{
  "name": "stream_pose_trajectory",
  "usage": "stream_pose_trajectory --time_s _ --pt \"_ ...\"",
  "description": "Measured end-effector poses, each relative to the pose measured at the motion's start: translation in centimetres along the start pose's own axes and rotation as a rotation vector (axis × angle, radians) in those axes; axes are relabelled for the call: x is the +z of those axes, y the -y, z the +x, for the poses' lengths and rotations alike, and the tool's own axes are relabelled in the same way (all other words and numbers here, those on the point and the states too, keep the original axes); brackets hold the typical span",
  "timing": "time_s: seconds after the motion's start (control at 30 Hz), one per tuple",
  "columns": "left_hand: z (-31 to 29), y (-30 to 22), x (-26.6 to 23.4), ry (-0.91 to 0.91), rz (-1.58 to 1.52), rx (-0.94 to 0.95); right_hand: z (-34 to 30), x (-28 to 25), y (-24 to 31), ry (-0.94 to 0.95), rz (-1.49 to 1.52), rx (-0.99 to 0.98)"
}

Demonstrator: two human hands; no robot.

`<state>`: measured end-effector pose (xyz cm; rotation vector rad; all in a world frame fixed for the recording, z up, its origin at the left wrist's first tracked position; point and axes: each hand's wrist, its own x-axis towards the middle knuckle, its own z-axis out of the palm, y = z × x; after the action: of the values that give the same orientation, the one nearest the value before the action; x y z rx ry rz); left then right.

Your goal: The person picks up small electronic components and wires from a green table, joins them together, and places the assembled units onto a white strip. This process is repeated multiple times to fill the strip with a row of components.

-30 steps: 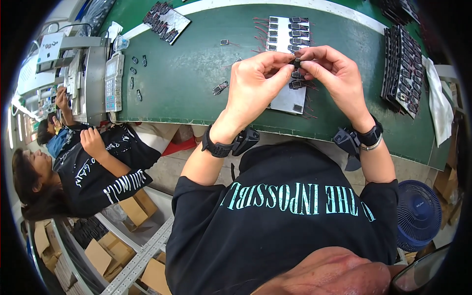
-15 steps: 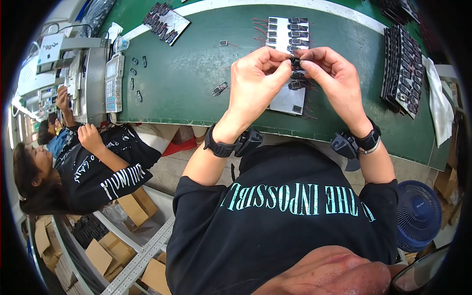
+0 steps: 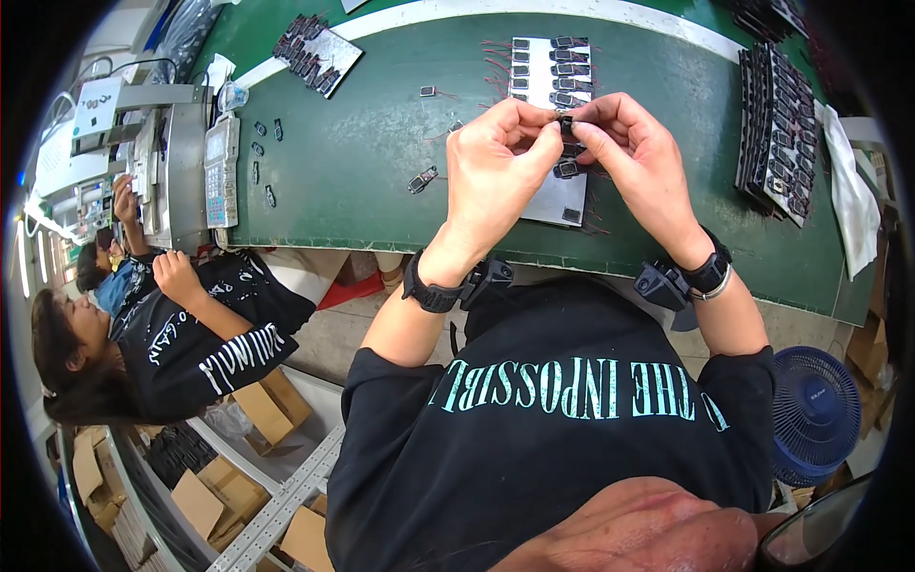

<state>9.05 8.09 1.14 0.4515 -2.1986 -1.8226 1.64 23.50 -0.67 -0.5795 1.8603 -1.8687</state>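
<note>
Above a white board point(image 3: 548, 207) on the green table, I hold a small black part point(image 3: 565, 125) like a miniature speaker. My left hand point(image 3: 496, 167) pinches it from the left between thumb and fingers. My right hand point(image 3: 637, 157) closes on its right side, so the fingers hide much of it. Rows of similar black wired parts point(image 3: 570, 70) lie along the board, with thin red wires sticking out past both edges. Left of my left hand, a loose black part point(image 3: 422, 179) lies on the table, and a smaller wired piece point(image 3: 428, 91) sits farther back.
At the right stands a stack of loaded boards point(image 3: 777, 133) beside a white cloth point(image 3: 851, 210). Another filled board point(image 3: 319, 57) lies far left. Several loose parts point(image 3: 271, 195) are near a machine with a keypad point(image 3: 221, 172). A person point(image 3: 191, 315) sits left; a blue fan point(image 3: 815, 415) stands right.
Both hands stay together over the board, with the held part turned slightly between the fingertips. The whole view has shifted a little.
</note>
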Motion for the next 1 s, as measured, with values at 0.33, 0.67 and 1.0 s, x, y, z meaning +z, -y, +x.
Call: stream_pose_trajectory --time_s 0.33,0.67,1.0 --pt "0.1 0.3 -0.1 -0.014 -0.002 -0.017 0.0 0.4 0.0 -0.004 -0.029 0.014" --pt "-0.1 0.4 0.0 -0.008 -0.042 -0.013 -0.2 1.1 -0.1 -0.034 -0.116 -0.042" --pt "0.0 0.0 -0.5 0.07 -0.006 0.006 0.0 0.7 0.0 -0.022 -0.13 -0.078"
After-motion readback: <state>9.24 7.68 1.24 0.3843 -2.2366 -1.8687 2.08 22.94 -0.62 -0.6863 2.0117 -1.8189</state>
